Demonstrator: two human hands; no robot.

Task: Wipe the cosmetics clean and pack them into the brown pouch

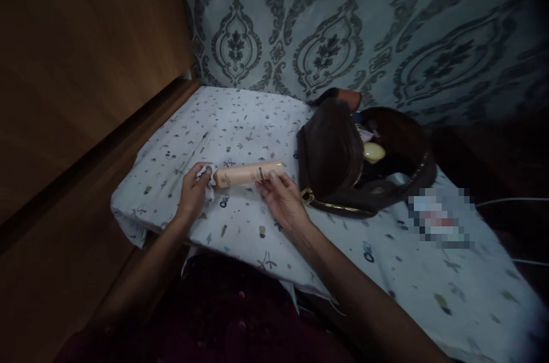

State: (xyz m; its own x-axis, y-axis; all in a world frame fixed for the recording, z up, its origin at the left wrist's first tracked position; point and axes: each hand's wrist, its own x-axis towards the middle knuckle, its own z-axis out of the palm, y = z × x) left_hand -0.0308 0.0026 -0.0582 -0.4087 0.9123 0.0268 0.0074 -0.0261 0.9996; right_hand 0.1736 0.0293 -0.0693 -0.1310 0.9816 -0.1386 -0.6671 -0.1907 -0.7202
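Observation:
A peach-coloured cosmetic bottle (240, 175) with small dark print is held sideways above the patterned sheet. The fingers of my right hand (283, 198) are closed around its right end. My left hand (194, 190) is at the darker brown left end, pinching a crumpled white tissue or cloth (209, 190) against or right beside it. Whether the left fingers also touch the bottle itself is hard to see. Just right of my right hand stands a dark brown bag (330, 151), unzipped, with a yellow rounded item (374, 151) and other things inside.
The white sheet with small printed motifs (240, 117) covers the surface. A wooden panel (94, 37) rises at the left, and a patterned wall (278, 20) stands behind. Right of the bag lies a pixelated item (441, 217). White cables (518, 200) run at the far right.

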